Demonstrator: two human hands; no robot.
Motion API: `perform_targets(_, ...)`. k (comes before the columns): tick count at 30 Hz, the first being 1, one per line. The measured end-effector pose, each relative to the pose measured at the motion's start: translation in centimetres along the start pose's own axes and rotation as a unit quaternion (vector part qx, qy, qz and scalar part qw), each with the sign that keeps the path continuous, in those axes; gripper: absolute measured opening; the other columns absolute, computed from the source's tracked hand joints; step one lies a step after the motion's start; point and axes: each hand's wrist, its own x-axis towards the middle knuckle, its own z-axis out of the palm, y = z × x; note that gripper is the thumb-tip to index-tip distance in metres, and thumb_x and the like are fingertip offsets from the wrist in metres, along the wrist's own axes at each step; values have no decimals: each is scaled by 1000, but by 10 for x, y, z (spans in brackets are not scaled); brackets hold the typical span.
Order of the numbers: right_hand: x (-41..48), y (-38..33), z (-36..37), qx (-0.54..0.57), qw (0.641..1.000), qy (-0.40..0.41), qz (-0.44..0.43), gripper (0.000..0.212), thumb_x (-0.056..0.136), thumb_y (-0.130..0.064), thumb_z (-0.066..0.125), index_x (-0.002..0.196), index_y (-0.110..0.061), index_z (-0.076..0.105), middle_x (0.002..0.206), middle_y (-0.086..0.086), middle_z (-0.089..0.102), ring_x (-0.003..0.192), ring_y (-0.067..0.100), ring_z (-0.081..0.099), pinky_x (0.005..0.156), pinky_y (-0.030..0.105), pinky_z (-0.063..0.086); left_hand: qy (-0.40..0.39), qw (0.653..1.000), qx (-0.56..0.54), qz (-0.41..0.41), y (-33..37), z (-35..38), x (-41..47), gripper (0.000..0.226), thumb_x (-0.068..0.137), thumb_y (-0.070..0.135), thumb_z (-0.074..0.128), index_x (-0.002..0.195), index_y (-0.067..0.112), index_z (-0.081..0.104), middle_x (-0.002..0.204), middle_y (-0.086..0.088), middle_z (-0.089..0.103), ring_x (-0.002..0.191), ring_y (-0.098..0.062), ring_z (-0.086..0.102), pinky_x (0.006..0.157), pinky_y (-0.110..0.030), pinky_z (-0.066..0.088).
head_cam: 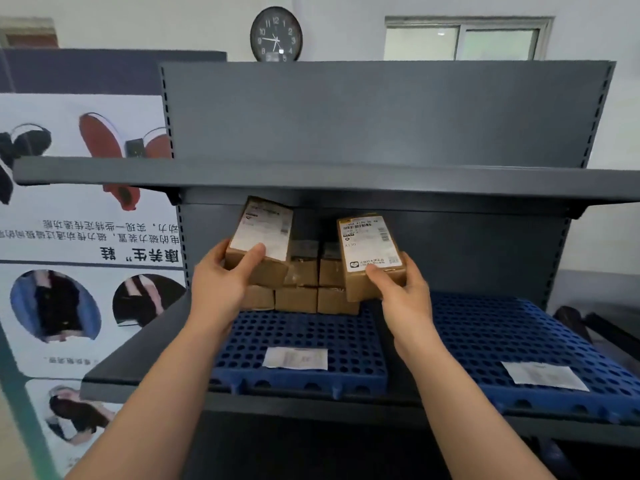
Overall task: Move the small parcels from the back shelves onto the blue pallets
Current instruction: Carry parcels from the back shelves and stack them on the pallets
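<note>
Labels face me on both held cartons. On my feed the left hand grips a brown cardboard left parcel, thumb across a white shipping label too blurred to read. The right hand clasps the right parcel by its lower end. Its label shows a barcode, "A130" and a small heart logo.

Both are raised in front of the stacked parcels, plain taped boxes two rows high at the rear of the left pallet; whether they rest on it I cannot tell. That pallet is blue plastic pierced with round holes, with a white paper slip near its front. The right pallet beside it has the same grid and carries a second slip. Both sit on a dark grey metal shelf.

The poster at left bears mirrored Chinese characters.
</note>
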Motion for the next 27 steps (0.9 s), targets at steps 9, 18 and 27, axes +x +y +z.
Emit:
perform_targets(9, 67, 4, 59, -86, 993, 81, 29, 95, 57, -72, 62, 138, -23, 45, 137, 5, 49, 115, 24, 55, 99, 44, 48, 6, 995, 103, 13, -25, 4, 86, 35, 87, 39, 65, 89, 4, 65, 70, 4, 60, 62, -4, 53, 49, -16, 38)
perform_targets(18, 86, 5, 71, -233, 964, 126, 18, 108, 54, -91, 37, 134, -20, 48, 132, 8, 55, 123, 32, 48, 100, 50, 43, 9, 991, 119, -62, -46, 11, 114, 71, 81, 66, 53, 121, 8, 54, 112, -5, 59, 100, -25, 55, 82, -36, 42)
perform_targets(27, 98, 12, 83, -160, 983, 90, -8, 68, 86, -60, 54, 134, -13, 46, 131, 5, 56, 119, 25, 53, 84, 28, 39, 0, 990, 123, -76, -53, 19, 123, 62, 88, 60, 47, 114, 5, 57, 98, -5, 55, 81, -19, 49, 65, -30, 34)
